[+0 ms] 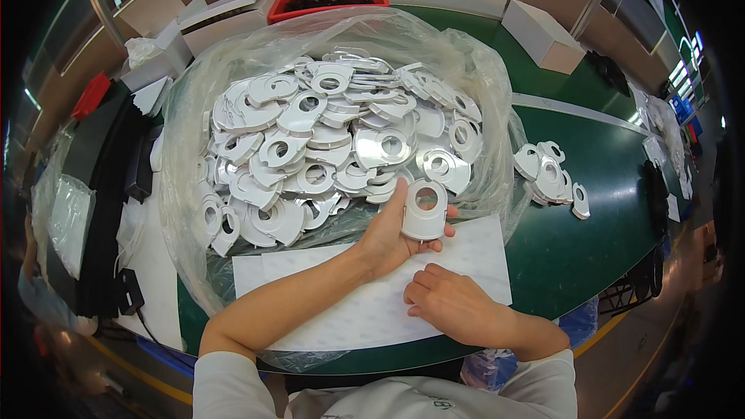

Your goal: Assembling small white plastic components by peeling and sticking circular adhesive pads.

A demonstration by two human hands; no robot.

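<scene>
My left hand [386, 237] is closed around the edges of a white plastic cover [426, 225] with a round hole near its top, held upright above white paper sheets [341, 302]. Just below and to the right, my right hand [450, 301] hovers over the paper with its fingers curled in, and nothing shows in it. Beyond both hands, a large heap of similar white covers [281, 150] fills a clear plastic bag [182, 209] spread on the green table [590, 209].
Several more covers [548, 177] lie in a small group to the right of the bag. A red bin [330, 1] of dark parts stands at the back, between an opened carton [233, 15] and a white box [543, 39]. Black equipment [105, 178] lines the left side.
</scene>
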